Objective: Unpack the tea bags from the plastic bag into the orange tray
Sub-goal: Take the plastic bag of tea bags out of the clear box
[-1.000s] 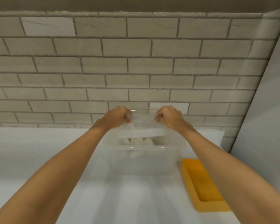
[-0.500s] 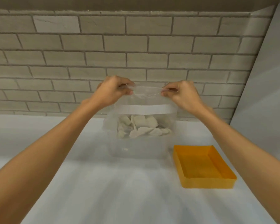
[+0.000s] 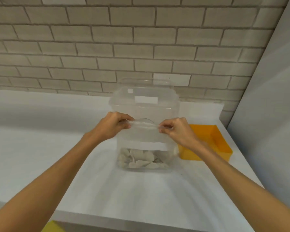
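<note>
A clear plastic bag [image 3: 143, 137] with a white strip across it stands upright on the white counter. Several pale tea bags [image 3: 141, 159] lie heaped at its bottom. My left hand [image 3: 111, 125] pinches the bag's top edge at the left corner. My right hand [image 3: 176, 129] pinches the same edge at the right corner. The top edge is stretched between them, with a small gap bulging at the middle. The orange tray [image 3: 216, 141] sits just right of the bag, partly behind my right wrist, and looks empty.
A clear plastic tub [image 3: 144, 99] stands right behind the bag, against the brick wall [image 3: 124, 47]. A grey panel [image 3: 266, 106] closes off the right side. The counter's front edge [image 3: 124, 216] runs near the bottom, with something yellow [image 3: 52, 226] below it.
The view has tilted down and the hands with the bag now sit lower in the frame. My hands have drawn closer together on the top edge, and the clear tub now shows behind the bag.
</note>
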`<act>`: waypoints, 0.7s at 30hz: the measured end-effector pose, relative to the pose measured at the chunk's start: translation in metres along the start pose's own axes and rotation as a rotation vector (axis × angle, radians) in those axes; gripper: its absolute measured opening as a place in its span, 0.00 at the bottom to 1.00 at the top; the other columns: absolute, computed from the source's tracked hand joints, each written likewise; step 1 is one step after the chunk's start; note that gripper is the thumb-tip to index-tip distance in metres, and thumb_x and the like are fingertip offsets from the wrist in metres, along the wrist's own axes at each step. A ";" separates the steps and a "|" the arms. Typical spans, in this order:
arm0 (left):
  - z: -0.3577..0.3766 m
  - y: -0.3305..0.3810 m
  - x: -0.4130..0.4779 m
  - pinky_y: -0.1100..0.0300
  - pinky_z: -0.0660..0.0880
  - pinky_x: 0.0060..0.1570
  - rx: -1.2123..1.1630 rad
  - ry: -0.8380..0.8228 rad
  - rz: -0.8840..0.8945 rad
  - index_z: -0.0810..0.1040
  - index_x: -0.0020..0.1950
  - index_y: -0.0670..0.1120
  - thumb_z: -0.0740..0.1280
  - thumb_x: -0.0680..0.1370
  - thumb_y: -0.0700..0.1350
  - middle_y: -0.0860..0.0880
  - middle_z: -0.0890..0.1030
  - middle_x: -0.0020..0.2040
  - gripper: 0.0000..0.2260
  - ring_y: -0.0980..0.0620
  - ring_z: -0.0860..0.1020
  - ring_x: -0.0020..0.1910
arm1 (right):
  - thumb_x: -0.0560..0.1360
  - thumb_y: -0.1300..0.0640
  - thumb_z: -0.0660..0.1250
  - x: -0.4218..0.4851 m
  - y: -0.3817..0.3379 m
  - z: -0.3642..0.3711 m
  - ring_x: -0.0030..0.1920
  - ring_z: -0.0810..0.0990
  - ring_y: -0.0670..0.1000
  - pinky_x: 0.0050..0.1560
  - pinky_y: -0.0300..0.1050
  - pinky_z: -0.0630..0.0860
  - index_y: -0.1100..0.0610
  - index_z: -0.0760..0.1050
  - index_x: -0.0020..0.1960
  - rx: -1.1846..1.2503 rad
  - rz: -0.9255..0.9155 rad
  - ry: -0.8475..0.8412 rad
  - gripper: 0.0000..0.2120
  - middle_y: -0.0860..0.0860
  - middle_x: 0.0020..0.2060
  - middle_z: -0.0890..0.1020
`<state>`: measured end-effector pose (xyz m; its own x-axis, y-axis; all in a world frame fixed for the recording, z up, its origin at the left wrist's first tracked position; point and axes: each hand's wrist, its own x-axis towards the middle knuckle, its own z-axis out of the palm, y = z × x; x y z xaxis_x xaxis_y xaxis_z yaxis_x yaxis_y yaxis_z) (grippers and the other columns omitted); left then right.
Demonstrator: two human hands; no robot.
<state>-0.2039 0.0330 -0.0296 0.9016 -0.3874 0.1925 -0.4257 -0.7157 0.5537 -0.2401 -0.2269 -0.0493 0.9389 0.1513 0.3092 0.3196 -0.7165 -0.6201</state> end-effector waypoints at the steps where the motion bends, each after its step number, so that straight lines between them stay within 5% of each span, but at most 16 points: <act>1: 0.005 -0.002 -0.006 0.54 0.74 0.60 0.000 -0.009 -0.018 0.81 0.59 0.52 0.69 0.77 0.44 0.58 0.81 0.53 0.11 0.57 0.78 0.56 | 0.74 0.56 0.72 -0.006 0.002 0.005 0.46 0.82 0.39 0.51 0.38 0.78 0.55 0.84 0.50 0.001 0.004 -0.009 0.06 0.45 0.45 0.86; 6: 0.012 0.005 -0.025 0.57 0.71 0.57 -0.069 -0.168 -0.085 0.71 0.66 0.63 0.67 0.72 0.64 0.60 0.73 0.63 0.24 0.55 0.74 0.59 | 0.75 0.54 0.70 -0.031 0.002 0.006 0.45 0.80 0.35 0.46 0.29 0.72 0.53 0.84 0.50 0.041 0.021 -0.045 0.06 0.42 0.44 0.85; 8: 0.011 0.013 -0.023 0.58 0.68 0.59 -0.125 -0.210 -0.124 0.68 0.71 0.60 0.62 0.71 0.69 0.57 0.72 0.66 0.30 0.53 0.71 0.63 | 0.75 0.53 0.69 -0.037 -0.001 0.000 0.45 0.80 0.35 0.46 0.27 0.72 0.51 0.83 0.50 0.016 0.012 -0.059 0.07 0.41 0.44 0.85; 12: 0.006 0.021 -0.011 0.59 0.67 0.62 -0.138 -0.264 -0.136 0.73 0.68 0.51 0.60 0.78 0.60 0.52 0.76 0.65 0.22 0.53 0.71 0.65 | 0.76 0.53 0.68 -0.037 -0.013 -0.019 0.44 0.79 0.35 0.43 0.23 0.69 0.50 0.83 0.50 -0.013 0.001 0.001 0.07 0.39 0.42 0.83; 16: 0.000 0.022 -0.001 0.63 0.71 0.52 -0.147 -0.253 -0.092 0.81 0.56 0.48 0.69 0.76 0.52 0.53 0.80 0.46 0.12 0.55 0.77 0.51 | 0.77 0.56 0.65 -0.024 -0.027 -0.030 0.45 0.78 0.36 0.43 0.23 0.69 0.51 0.82 0.52 -0.027 0.005 0.037 0.08 0.42 0.44 0.83; 21: -0.012 0.025 0.003 0.73 0.68 0.35 -0.177 -0.227 -0.001 0.83 0.47 0.46 0.74 0.73 0.47 0.53 0.80 0.38 0.06 0.60 0.74 0.35 | 0.77 0.49 0.65 -0.001 -0.045 -0.021 0.52 0.78 0.44 0.55 0.40 0.72 0.47 0.77 0.60 -0.147 0.005 -0.110 0.13 0.45 0.49 0.82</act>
<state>-0.2114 0.0205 -0.0055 0.8534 -0.5209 0.0169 -0.3867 -0.6111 0.6906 -0.2579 -0.2096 -0.0064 0.9514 0.2149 0.2204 0.3000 -0.8081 -0.5070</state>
